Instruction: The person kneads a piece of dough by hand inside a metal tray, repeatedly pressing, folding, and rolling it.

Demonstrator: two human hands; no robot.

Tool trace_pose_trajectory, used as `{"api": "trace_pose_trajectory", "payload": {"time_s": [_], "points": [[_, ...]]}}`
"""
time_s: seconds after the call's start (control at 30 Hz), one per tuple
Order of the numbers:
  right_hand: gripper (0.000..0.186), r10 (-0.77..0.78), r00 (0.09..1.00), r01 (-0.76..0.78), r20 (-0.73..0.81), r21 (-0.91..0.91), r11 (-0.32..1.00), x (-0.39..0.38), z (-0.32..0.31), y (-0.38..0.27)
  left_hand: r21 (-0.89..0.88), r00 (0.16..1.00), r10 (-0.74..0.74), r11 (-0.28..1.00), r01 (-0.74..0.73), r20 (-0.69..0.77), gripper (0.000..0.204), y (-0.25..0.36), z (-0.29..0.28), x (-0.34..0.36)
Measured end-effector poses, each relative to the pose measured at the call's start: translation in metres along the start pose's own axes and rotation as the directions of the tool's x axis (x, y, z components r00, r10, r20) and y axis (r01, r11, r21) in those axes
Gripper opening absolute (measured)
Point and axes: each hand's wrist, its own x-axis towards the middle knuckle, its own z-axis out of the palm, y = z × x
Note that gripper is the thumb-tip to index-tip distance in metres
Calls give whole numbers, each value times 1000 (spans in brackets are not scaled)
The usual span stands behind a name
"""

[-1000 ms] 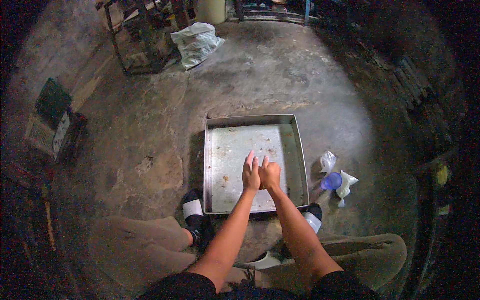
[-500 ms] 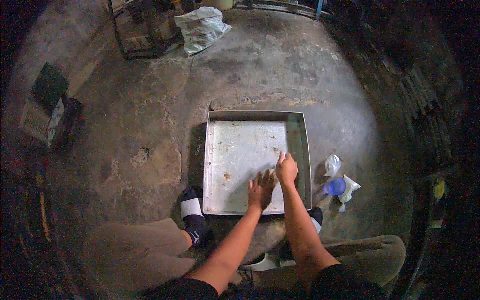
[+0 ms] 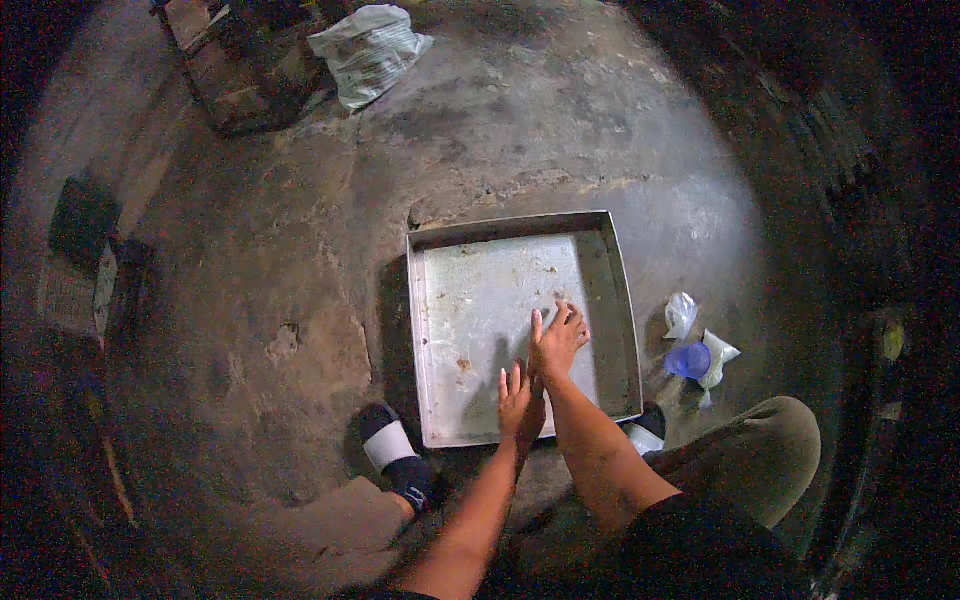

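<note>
A square, shallow metal tray (image 3: 480, 300) lies on the floor in front of me, with brown specks and small stains on its bottom. Over its near right part, my right hand (image 3: 562, 342) is open, thumb apart and fingers stretched toward the far side. My left hand (image 3: 520, 405) is just nearer to me and to the left, its fingers extended, close against the heel of the right hand. Whether the two hands touch is hard to tell. Neither hand shows anything in its grasp. The hands cover part of the tray's bottom.
Right of the tray lie a blue translucent cup (image 3: 688, 360), a clear plastic bag (image 3: 681, 315) and a bag of white stuff (image 3: 718, 360). A white sack (image 3: 370, 55) stands far left beside a dark frame. My sandalled foot (image 3: 390, 450) is at the near left corner.
My right hand has opened from a closed shape and come left and nearer, close to the left hand. The head view has tilted, so the tray looks slightly turned.
</note>
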Motion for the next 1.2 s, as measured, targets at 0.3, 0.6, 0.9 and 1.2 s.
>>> {"api": "trace_pose_trajectory", "payload": {"time_s": [0.3, 0.6, 0.9, 1.2], "points": [[50, -34, 997, 31, -62, -57, 998, 33, 10, -14, 21, 998, 56, 998, -56, 2, 55, -6, -15, 9], [45, 359, 869, -258, -342, 307, 916, 72, 12, 21, 112, 991, 107, 987, -116, 86, 58, -28, 20, 4], [45, 90, 981, -110, -171, -107, 988, -5, 12, -19, -82, 910, -272, 947, 311, 311, 59, -37, -6, 23], [51, -62, 991, 69, -122, 56, 996, 30, 13, -28, -61, 967, -155, 983, 171, 200, 60, -41, -11, 27]]}}
